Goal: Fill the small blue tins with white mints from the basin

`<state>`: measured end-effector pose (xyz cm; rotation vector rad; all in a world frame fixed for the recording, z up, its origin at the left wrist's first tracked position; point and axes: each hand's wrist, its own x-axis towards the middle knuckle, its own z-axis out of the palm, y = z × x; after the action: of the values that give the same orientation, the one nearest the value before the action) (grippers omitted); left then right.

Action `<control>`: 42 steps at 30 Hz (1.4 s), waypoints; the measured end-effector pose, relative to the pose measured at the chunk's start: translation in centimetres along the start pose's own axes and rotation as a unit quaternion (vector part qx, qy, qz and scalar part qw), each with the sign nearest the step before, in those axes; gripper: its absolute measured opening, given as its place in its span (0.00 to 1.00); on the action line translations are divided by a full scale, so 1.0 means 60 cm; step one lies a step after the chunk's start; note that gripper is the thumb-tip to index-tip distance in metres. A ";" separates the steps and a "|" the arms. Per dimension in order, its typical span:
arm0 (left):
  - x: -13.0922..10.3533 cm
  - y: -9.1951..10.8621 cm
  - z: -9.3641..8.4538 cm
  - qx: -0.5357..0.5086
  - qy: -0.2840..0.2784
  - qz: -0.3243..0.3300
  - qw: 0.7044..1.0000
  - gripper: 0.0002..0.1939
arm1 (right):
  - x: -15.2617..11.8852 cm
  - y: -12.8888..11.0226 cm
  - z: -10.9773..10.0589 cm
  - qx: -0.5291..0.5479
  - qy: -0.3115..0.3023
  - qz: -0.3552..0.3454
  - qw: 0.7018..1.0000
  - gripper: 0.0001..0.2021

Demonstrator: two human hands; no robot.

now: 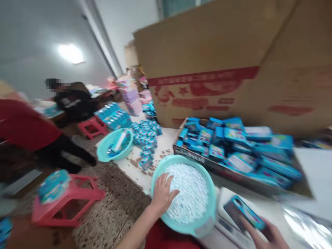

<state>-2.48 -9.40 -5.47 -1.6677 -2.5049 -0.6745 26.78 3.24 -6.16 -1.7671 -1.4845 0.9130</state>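
My left hand (163,193) rests at the left side of a turquoise plastic basin (213,204) full of small white pieces (190,195), fingers spread and touching the pieces. Nothing shows in its grip. At the lower right, my right hand (267,235) is closed around a small blue printed box (247,211) with a dark side or opening. The box is above a white flat device that looks like a weighing scale (230,228). Blur hides the print on the box.
An open carton (199,158) of blue boxes stands behind the basin. Several small blue packs (146,138) are lined up to the left, beside a second turquoise basin (102,154). A large cardboard box (202,52) rises behind. Red stools (70,204) and two people are at left.
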 end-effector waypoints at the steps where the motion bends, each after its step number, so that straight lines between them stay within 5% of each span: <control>1: -0.023 0.000 0.032 0.027 -0.007 0.022 0.999 0.23 | 0.004 0.000 -0.007 0.001 0.001 0.028 1.000 0.26; 4: -0.063 -0.005 0.071 0.050 -0.011 0.047 0.998 0.25 | 0.016 0.010 -0.012 0.049 0.006 0.031 0.998 0.30; 12: -0.042 -0.022 0.079 -0.019 -0.035 -0.013 0.999 0.23 | 0.040 0.076 0.002 0.094 -0.011 0.015 0.995 0.31; 17: -0.040 -0.023 0.084 -0.040 -0.035 -0.015 0.998 0.22 | 0.055 0.080 0.022 0.118 -0.053 -0.035 0.991 0.27; 21: -0.034 -0.023 0.082 -0.047 -0.049 -0.011 0.998 0.22 | 0.049 0.082 0.021 0.097 -0.040 -0.051 0.993 0.34; 31: -0.018 0.011 0.066 0.102 -0.272 0.020 0.957 0.20 | -0.033 0.155 -0.031 0.022 0.049 0.009 0.998 0.27; 36: -0.019 0.023 0.065 0.120 -0.321 0.015 0.939 0.19 | -0.043 0.177 -0.033 0.038 0.023 0.018 0.999 0.25; 42: -0.017 0.023 0.066 -0.026 -0.311 -0.107 0.944 0.07 | -0.039 0.176 -0.032 0.051 0.020 0.003 0.999 0.21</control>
<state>-0.05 -8.30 -8.88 -1.8730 -3.1520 -0.2376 33.76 -0.74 -13.65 -1.7073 -1.3839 0.9337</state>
